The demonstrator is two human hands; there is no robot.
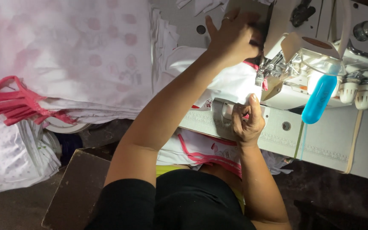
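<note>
Dim room, dark floor, white work table, perhaps a brown board alongside.

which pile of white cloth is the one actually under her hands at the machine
The white cloth with pink edging at the sewing machine, under left hand and right hand. The pink-dotted stack and bundle lie apart, untouched.

**Pinks, whites and one blue**

The white garment under the sewing machine has pink trim. The fabric stack at far left is white with pale pink dots. The bottle is translucent blue. The sleeve is black.
</note>
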